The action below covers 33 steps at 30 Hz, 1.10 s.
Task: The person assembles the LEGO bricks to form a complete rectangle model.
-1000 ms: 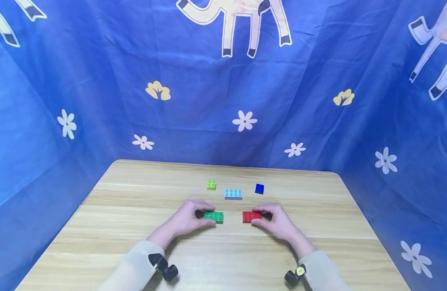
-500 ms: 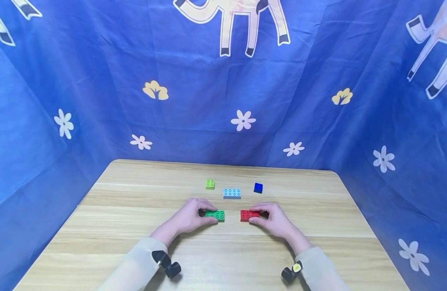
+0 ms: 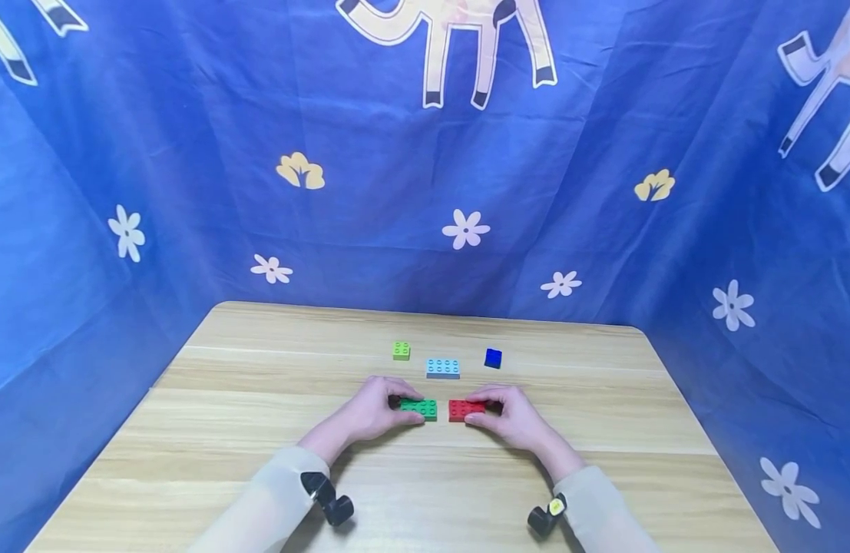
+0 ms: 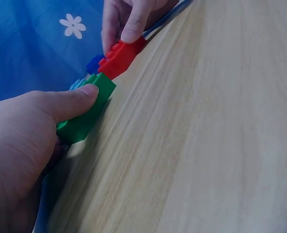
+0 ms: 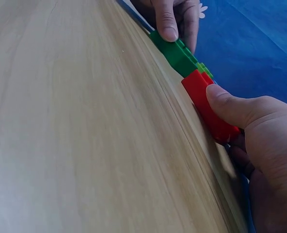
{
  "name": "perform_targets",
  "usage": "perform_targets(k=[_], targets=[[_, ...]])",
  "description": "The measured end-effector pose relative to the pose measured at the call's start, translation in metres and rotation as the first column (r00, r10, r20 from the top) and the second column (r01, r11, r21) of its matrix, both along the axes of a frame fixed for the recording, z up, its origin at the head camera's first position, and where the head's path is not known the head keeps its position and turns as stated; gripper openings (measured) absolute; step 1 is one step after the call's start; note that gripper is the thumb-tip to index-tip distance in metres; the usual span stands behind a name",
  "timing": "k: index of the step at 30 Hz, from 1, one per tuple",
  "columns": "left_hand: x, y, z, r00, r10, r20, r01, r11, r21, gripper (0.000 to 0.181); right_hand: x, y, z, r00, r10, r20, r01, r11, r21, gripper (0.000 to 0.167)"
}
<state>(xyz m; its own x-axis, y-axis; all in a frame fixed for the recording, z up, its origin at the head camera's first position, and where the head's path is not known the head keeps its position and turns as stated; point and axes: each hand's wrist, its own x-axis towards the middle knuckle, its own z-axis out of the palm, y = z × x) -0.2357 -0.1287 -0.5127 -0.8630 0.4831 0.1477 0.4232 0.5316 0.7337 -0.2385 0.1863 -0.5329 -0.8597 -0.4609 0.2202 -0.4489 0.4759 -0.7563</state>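
My left hand pinches a green toy brick between thumb and fingers, its studs facing up. Opposite it, my right hand pinches a red toy brick in the same manner. A narrow gap separates the two bricks, end to end, in the head view. In the left wrist view the thumb lies along the near side of the green brick. From the right wrist, the red brick shows under the thumb. The fingertips behind both bricks are mostly hidden.
Beyond the hands, a light blue brick lies on the wooden table. A small lime green brick is to its left, a dark blue brick to its right. Blue patterned cloth surrounds the table's back and sides.
Both hands have moved inward with their bricks, the green one rightward and the red one leftward, so the gap between them has narrowed. The three farther bricks stay put.
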Motion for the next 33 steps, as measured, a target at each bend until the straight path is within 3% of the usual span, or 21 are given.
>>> perform_targets(k=[18,33], targets=[[-0.004,0.013,-0.005,1.000,0.001,0.017,-0.002,0.999,0.035,0.035,-0.003,-0.009,-0.002,0.999,0.037,0.023,-0.035,0.997,-0.068,0.031],[-0.003,0.012,-0.011,1.000,0.017,0.020,-0.018,0.998,0.064,0.038,-0.002,-0.009,-0.002,0.998,0.017,0.056,-0.014,0.999,-0.047,0.030]])
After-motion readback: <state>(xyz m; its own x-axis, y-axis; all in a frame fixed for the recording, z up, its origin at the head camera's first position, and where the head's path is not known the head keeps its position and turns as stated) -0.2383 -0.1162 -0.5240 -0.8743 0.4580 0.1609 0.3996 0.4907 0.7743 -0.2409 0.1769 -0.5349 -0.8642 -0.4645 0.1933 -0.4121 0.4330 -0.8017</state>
